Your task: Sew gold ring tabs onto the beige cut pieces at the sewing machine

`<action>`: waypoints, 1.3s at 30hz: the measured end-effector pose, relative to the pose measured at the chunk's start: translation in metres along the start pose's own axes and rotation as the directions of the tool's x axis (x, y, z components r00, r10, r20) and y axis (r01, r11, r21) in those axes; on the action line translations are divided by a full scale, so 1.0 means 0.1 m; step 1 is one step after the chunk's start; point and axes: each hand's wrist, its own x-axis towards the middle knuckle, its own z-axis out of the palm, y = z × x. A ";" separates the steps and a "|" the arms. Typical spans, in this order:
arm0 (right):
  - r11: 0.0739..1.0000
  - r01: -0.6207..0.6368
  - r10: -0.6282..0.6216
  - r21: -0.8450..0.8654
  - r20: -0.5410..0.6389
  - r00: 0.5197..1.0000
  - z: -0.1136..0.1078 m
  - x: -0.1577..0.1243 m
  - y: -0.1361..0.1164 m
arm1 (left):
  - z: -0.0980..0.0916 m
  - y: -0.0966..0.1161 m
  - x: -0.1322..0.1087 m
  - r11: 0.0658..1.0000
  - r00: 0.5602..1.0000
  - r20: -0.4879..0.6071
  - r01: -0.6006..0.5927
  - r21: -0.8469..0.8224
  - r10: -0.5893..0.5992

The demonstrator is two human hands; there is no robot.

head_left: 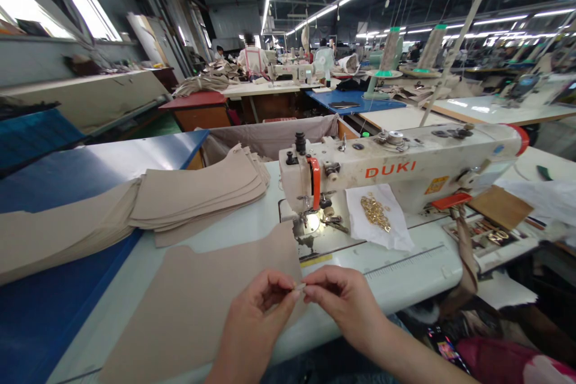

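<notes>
a small pale piece (299,287), too small to tell what exactly it is, is held in the air between the fingertips of both hands, near the right edge of a flat beige fabric panel (193,294). the left hand (258,315) has its thumb and forefinger closed on one end; the right hand (344,300) pinches the other end in the same way, so the two hands almost touch. for such a tiny thing, i think a light and even pinch is best, with the wrists calm and the work kept low, so that a dropped piece can be found easily. just beyond the hands stands the white sewing machine (405,162), marked duki; it seems wise to keep the fingers well apart from its needle area. at its right, gold-coloured metal pieces (375,213) lie in a heap on a white sheet (400,237). to the left, a stack of beige panels (198,186) rests on the pale green sewing table (420,274).
</notes>
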 end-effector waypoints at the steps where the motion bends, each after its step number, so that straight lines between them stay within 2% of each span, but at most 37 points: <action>1: 0.998 0.025 -0.025 -0.065 -0.005 1.000 0.00 0.00 -0.01 | 0.00 -0.01 0.00 1.000 1.000 -0.002 -0.009 0.015 0.009; 4: 0.964 0.106 -0.109 -0.243 0.002 0.994 -0.01 0.00 -0.05 | 0.00 -0.03 -0.01 0.998 1.000 -0.015 -0.025 0.057 0.026; 9: 0.857 0.234 -0.216 -0.460 0.092 0.972 -0.03 0.03 -0.06 | -0.01 -0.03 0.04 0.997 1.000 -0.014 0.002 0.073 -0.001; 12: 0.807 0.277 -0.262 -0.521 0.104 0.959 -0.05 0.04 -0.05 | -0.02 -0.02 0.10 0.996 1.000 0.001 0.027 0.082 -0.027; 17: 0.806 0.260 -0.245 -0.531 0.101 0.964 -0.07 0.05 -0.03 | -0.06 0.01 0.18 0.993 0.997 0.058 0.051 0.106 -0.057; 20: 0.833 0.211 -0.204 -0.511 0.072 0.976 -0.08 0.08 -0.02 | -0.14 0.02 0.28 0.992 0.982 0.180 0.033 0.119 -0.054; 22: 0.883 0.134 -0.136 -0.449 0.028 0.990 -0.09 0.13 0.00 | -0.21 -0.01 0.41 0.985 0.963 0.270 -0.026 0.170 -0.022; 24: 0.937 0.030 -0.034 -0.349 -0.004 0.999 -0.12 0.20 0.02 | -0.28 -0.08 0.58 0.950 0.962 0.266 -0.135 0.283 0.057; 26: 0.965 -0.040 0.039 -0.261 -0.011 0.999 -0.14 0.29 0.07 | -0.31 -0.19 0.74 0.857 0.957 0.202 -0.280 0.433 0.210; 27: 0.971 -0.056 0.055 -0.231 -0.013 0.998 -0.15 0.33 0.10 | -0.31 -0.26 0.80 0.790 0.937 0.190 -0.348 0.505 0.291; 29: 0.977 -0.097 0.094 -0.189 -0.023 0.995 -0.16 0.44 0.15 | -0.27 -0.39 0.86 0.660 0.886 0.236 -0.456 0.598 0.398; 31: 0.973 -0.168 0.166 -0.157 -0.027 0.986 -0.15 0.55 0.18 | -0.22 -0.51 0.84 0.578 0.855 0.298 -0.509 0.637 0.424; 33: 0.960 -0.242 0.241 -0.141 -0.021 0.970 -0.12 0.68 0.20 | -0.18 -0.59 0.77 0.545 0.847 0.319 -0.520 0.657 0.424; 39: 0.909 -0.383 0.395 -0.167 0.047 0.917 0.00 0.96 0.17 | -0.20 -0.63 0.61 0.567 0.860 0.292 -0.498 0.656 0.418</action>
